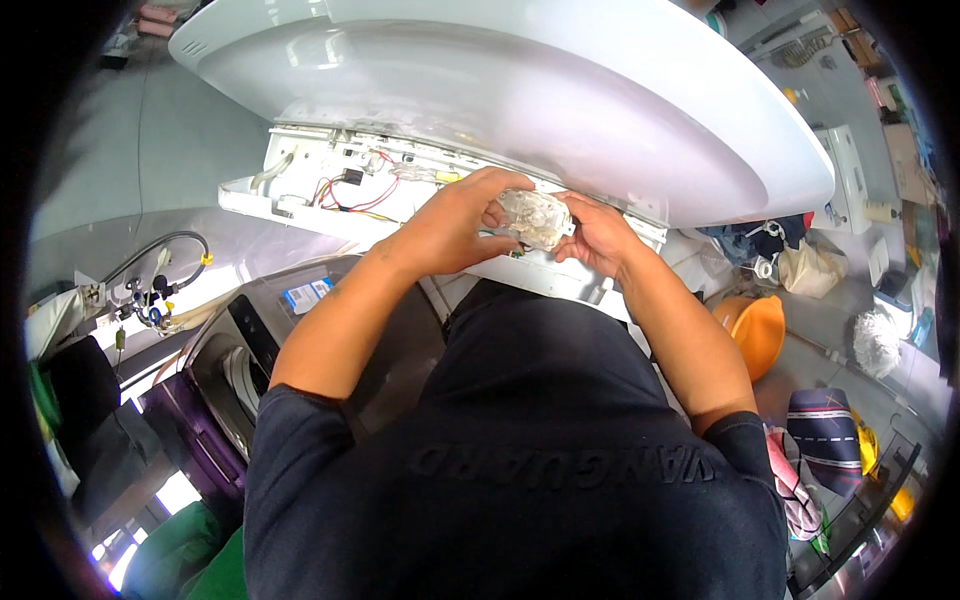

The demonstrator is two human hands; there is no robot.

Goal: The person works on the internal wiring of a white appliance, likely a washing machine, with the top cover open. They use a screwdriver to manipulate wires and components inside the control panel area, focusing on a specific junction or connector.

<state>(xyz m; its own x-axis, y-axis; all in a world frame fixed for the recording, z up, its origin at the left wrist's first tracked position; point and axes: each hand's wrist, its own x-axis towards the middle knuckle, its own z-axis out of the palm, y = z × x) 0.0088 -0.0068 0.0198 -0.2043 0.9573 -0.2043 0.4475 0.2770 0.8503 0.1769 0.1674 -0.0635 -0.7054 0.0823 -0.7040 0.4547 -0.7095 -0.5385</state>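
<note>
A small translucent, rounded plastic part (535,220) with pale mottled contents is held between my hands. My left hand (460,220) has its fingers bent round the left end of it, and my right hand (597,238) grips its right end. Behind and beneath it lies a long white housing (300,195), opened up, with red, black and yellow wires (350,205) and small dark components inside. A large glossy white curved shell (500,90) rises above the housing. Part of the housing is hidden by my hands.
Pipes and valves (160,295) are at the left, above a dark-topped washing machine (240,370) and purple suitcase-like object (190,430). At the right are heaped cloths (760,240), a pale bag (810,265), an orange basin (755,335), a fluffy white duster (878,342) and folded fabrics (820,440).
</note>
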